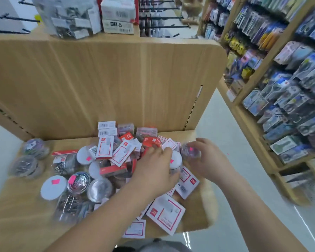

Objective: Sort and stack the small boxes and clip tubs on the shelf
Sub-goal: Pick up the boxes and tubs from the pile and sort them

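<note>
A jumble of small red-and-white boxes (120, 153) and round clear clip tubs (78, 181) covers the wooden shelf (16, 206). My left hand (156, 168) reaches into the middle of the pile, its fingers curled around a white-lidded tub (176, 160). My right hand (205, 159) grips a clear round tub (190, 150) with a pink sticker at the pile's right edge. Two tubs (35, 148) sit apart at the shelf's far left. Flat white boxes (166, 213) lie near the front edge.
A tall wooden back panel (107, 84) rises behind the shelf, with boxes and a clip bag (69, 17) on top. Racks of packaged stationery (289, 91) line the right side across a narrow aisle of pale floor (244, 206).
</note>
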Demonstrator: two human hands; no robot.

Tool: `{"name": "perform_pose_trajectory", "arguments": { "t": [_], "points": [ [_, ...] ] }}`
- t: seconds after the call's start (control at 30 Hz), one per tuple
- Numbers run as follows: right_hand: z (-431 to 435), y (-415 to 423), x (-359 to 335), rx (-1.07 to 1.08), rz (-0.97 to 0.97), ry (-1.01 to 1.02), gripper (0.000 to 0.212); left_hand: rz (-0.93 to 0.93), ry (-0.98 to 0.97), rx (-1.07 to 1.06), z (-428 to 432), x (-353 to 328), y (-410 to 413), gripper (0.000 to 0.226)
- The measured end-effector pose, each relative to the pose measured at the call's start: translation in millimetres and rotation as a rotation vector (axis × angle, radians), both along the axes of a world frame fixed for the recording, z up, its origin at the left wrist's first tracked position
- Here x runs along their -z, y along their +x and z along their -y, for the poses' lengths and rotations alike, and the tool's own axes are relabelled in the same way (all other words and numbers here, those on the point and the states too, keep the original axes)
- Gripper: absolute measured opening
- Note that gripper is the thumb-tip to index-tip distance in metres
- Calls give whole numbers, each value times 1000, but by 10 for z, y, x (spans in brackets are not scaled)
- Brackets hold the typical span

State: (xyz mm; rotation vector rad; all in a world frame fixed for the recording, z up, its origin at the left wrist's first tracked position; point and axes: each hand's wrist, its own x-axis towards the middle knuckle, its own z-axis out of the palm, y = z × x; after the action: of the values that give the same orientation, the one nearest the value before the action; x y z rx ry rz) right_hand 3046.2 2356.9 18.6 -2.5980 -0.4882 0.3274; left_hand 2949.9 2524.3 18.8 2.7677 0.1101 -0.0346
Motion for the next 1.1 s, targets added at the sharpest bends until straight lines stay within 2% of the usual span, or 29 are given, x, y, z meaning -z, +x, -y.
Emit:
{"name": "perform_pose_trajectory", "arguments": {
  "t": [0.13,0.3,0.43,0.53,0.63,0.77,0.9,1.0,1.1],
  "points": [
    [10,27,160,-7,-11,98,37,38,2,-94,45,117,50,41],
    [29,29,166,32,1,112,37,85,-249,-222,97,58,10,43],
    [13,-62,-111,107,111,230,50,218,-497,-298,-42,-208,-308,58],
    [-203,-225,-408,21,196,344,54,275,-546,-391,-303,-363,-669,46],
    [-598,-449,-682,-97,204,417,53,255,-527,-542,-615,-472,-1050,50],
    [-1209,-818,-849,-245,144,503,39,234,-516,-736,-1078,-574,-1550,61],
    [-1826,-1127,-774,-399,68,538,56,302,-468,-888,-1731,-479,-1976,49],
    [-2295,-1366,-704,-553,20,467,66,246,-366,-922,-2215,-201,-2245,51],
    [-2666,-1594,-613,-655,31,416,51,99,-344,-850,-2451,91,-2416,50]
  ]
}}
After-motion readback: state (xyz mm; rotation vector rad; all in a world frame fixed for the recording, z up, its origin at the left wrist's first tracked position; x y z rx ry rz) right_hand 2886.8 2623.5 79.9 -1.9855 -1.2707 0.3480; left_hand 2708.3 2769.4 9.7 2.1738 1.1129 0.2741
